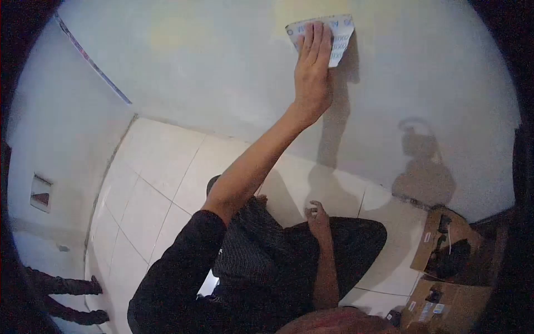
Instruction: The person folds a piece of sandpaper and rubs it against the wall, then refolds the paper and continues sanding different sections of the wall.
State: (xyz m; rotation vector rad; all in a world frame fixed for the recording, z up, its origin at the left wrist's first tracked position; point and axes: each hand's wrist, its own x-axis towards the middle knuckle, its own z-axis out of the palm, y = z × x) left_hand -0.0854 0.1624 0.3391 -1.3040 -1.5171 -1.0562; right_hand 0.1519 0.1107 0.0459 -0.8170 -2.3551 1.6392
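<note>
Nearest, at 5 o'clock, the person's right hand is resting on a dark-clothed knee, fingers loosely half-curled and gripping nothing. From 7 o'clock the black-sleeved arm is reaching up to 12 o'clock, where the left hand is lying flat, fingers straight and pressed together, pinning a thin abrasive-looking sheet against the pale wall.

The sheet is probably light and limp. It is curling at its free corner, so it is likely to slide or fold unless the flat of the palm is pressing on its middle, and pinching an edge would likely crease it. Its backing is showing rows of small blue print, too blurred to read.

At 4 o'clock, cardboard boxes are standing on the tiled floor, their small stickers illegible.
</note>
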